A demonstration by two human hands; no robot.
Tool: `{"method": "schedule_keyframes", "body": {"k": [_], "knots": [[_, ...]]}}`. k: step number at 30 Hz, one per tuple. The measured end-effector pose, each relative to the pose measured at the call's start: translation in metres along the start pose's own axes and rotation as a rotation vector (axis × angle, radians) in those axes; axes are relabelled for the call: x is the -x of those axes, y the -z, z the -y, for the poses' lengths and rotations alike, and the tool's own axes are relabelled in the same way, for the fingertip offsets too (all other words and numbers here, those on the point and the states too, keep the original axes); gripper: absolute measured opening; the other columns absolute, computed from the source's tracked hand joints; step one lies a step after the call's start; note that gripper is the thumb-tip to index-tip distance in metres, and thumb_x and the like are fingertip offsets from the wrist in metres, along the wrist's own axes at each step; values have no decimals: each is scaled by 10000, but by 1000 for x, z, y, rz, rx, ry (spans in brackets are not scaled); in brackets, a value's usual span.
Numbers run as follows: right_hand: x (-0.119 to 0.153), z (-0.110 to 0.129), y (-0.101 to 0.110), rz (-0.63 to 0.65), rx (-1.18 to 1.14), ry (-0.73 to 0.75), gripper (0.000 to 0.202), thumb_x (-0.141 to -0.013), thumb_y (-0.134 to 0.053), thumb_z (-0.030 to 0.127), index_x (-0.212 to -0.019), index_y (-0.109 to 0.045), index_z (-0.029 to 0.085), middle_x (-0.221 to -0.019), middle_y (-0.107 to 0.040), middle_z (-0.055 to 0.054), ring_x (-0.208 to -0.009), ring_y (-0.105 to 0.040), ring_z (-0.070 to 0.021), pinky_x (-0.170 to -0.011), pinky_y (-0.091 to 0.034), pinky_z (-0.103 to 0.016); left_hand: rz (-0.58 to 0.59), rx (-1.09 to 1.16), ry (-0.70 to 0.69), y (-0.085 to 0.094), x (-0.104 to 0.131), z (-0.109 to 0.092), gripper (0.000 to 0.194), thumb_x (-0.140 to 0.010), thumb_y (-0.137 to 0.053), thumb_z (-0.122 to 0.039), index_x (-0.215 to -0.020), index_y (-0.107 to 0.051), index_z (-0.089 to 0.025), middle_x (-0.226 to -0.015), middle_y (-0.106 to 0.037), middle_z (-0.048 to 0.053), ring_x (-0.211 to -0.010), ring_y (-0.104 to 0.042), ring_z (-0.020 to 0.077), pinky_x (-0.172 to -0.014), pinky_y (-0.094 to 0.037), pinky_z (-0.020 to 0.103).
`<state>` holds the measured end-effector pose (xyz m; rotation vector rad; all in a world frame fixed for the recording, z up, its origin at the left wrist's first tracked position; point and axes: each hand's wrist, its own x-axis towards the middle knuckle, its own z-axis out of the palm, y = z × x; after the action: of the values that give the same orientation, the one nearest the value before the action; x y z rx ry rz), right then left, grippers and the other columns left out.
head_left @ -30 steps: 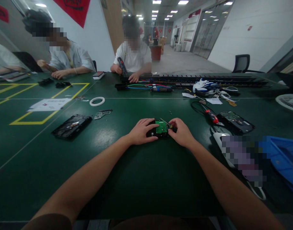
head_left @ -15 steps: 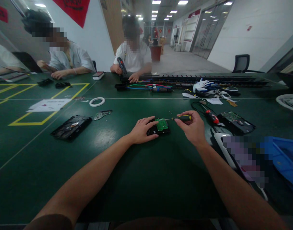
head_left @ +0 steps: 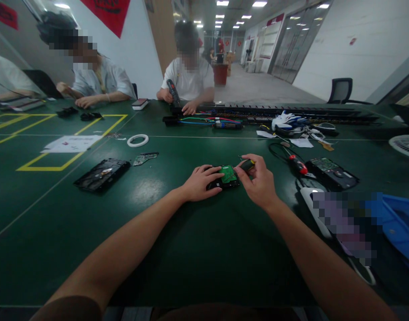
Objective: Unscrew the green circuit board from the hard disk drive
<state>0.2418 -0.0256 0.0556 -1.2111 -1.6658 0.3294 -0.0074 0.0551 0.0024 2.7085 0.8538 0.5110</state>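
Note:
A hard drive (head_left: pixel 228 174) with a green circuit board on a black case lies flat on the green table. My left hand (head_left: pixel 201 183) grips its left part, thumb along the near edge and fingers reaching over the top. In my right hand (head_left: pixel 258 180), closed at the drive's right side, is a screwdriver (head_left: pixel 248 165) with a black and yellow handle. Fingers cover its shaft, and where the tip sits I cannot tell. Tiny screws (head_left: pixel 240 157) lie just beyond that hand.
A black casing (head_left: pixel 102 174) and loose circuit board (head_left: pixel 146 158) lie left, near a white tape roll (head_left: pixel 138 140). Another hard drive (head_left: pixel 333 173), a red-black tool (head_left: pixel 298 165) and a blue bin (head_left: pixel 400 227) are right. Across the table, a person (head_left: pixel 190 80) holds a power tool.
My right hand has moved left with the screwdriver, up against the drive's right side, and its fingers now cover the shaft. My left hand stays on the drive. The view has shifted slightly.

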Motion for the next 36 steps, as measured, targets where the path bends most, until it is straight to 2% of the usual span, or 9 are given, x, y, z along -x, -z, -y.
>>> {"method": "schedule_keyframes", "body": {"k": [6,19,36], "knots": [[-2,-6,-1,33,42,12,403,-1040,-667,434,-1406,-557,306,-1158,-758,-69,-963,-776,-251,-903,-648,-442,-11,0,-3,-2,-1,1,671,-971,-716,-584,-1587,-560,-370,-1707,-477,61,-1546,-395,437,-1233,-342,690],[-3,-3,-1,44,14,15,397,-1047,-660,408,-1421,-568,314,-1205,-749,-69,-1023,-772,-255,-950,-642,-443,-15,4,0,-3,-2,1,672,-958,-735,-568,-1578,-570,-369,-1709,-476,63,-1539,-398,446,-1226,-348,693],[-7,7,2,151,47,72,444,-1081,-569,296,-1521,-514,326,-1183,-746,-70,-1046,-741,-259,-963,-612,-461,-21,-2,-1,-3,-2,0,658,-976,-716,-553,-1585,-558,-361,-1711,-471,63,-1535,-407,435,-1226,-356,687]]}}
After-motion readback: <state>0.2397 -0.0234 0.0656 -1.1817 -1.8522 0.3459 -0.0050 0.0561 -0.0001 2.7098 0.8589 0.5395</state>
